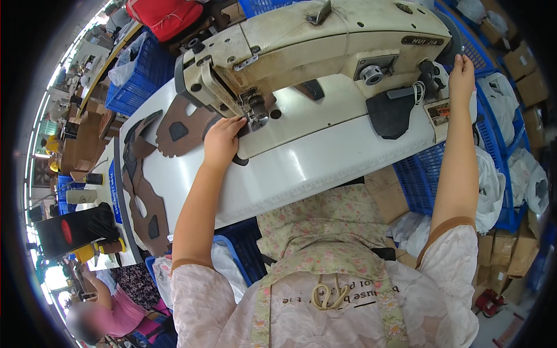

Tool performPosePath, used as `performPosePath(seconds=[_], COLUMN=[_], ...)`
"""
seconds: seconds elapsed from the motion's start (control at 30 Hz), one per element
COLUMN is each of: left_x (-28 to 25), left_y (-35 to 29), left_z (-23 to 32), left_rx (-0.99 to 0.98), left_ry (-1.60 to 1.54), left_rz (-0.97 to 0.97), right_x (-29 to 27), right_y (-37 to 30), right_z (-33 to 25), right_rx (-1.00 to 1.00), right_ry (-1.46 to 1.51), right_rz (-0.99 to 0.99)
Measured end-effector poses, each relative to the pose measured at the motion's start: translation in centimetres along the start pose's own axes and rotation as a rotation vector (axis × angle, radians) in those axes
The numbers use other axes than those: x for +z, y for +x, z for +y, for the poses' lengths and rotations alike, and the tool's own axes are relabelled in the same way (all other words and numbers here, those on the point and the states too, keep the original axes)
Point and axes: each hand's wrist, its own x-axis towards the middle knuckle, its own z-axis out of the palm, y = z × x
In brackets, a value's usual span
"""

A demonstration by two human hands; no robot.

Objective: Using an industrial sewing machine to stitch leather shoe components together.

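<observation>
A cream industrial sewing machine (313,49) stands on a white table. My left hand (222,142) is beside its presser foot (256,116), with fingers together on a brown and black cut piece that is mostly hidden under the hand. A black end of that piece (239,160) shows below my wrist. At the machine's right end my right hand (462,81) grips the rim of the dark handwheel (449,43); its fingertips are partly hidden. Left of the needle, brown cut pieces with black patches (181,129) lie in a chain hanging toward the table's left edge (152,217).
A black flap (390,115) rests on the machine bed near the right. Blue baskets (130,75) with plastic bags surround the table. Left is another workstation with a black machine (75,231), and a person in pink (122,307) sits there. Cardboard boxes (531,87) are stacked far right.
</observation>
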Motion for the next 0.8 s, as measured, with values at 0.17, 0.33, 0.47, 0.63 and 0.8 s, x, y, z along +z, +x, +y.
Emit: performPosePath(seconds=[0.17,0.33,0.47,0.63,0.8], left_x=[0.1,0.2,0.2,0.4,0.0], left_y=[-0.1,-0.3,-0.5,-0.5,0.3], left_z=[0.0,-0.3,-0.6,-0.8,-0.6], left_rx=[-0.009,-0.023,-0.036,-0.001,0.06], left_ry=[-0.017,0.011,0.02,0.112,0.245], left_rz=[-0.004,-0.051,-0.069,-0.081,-0.126], right_x=[0.3,-0.7,-2.9,-7.8,-9.0], right_y=[-0.1,2.0,3.0,-1.5,-4.8], right_z=[2.1,2.5,2.4,5.2,7.2], right_rx=[-0.02,-0.038,0.114,-0.407,-0.392], right_ry=[-0.052,-0.055,0.101,-0.383,-0.39], right_rz=[-0.023,-0.142,-0.35,-0.731,-0.878])
